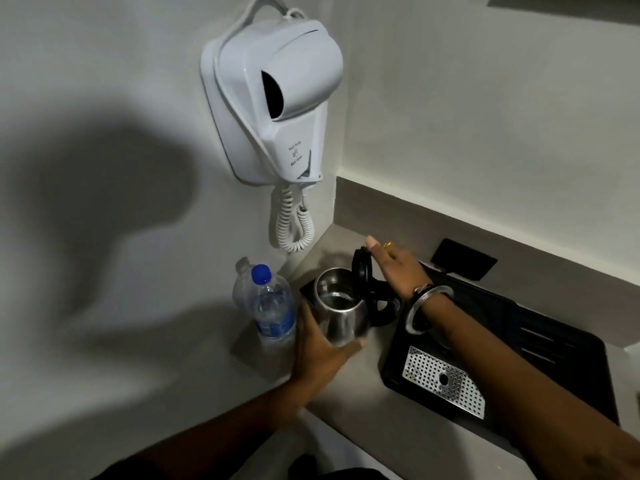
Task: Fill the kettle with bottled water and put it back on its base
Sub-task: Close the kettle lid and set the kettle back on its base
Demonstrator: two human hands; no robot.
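Note:
A steel kettle [341, 315] stands on the counter near the corner, with its black lid [362, 271] swung upright and its inside showing. My left hand [318, 355] wraps around the kettle's lower body from the front left. The fingertips of my right hand [393, 263] grip the top edge of the raised lid from the right. A clear water bottle [272, 308] with a blue cap stands just left of the kettle, touching my left hand. The round kettle base [415, 318], rimmed in metal, lies on the black tray, partly hidden under my right wrist.
The black tray [554, 358] with a perforated metal drip plate [446, 382] fills the counter's right side. A white wall-mounted hair dryer [277, 95] with a coiled cord [294, 226] hangs above the corner. A second clear bottle [240, 275] stands behind the first.

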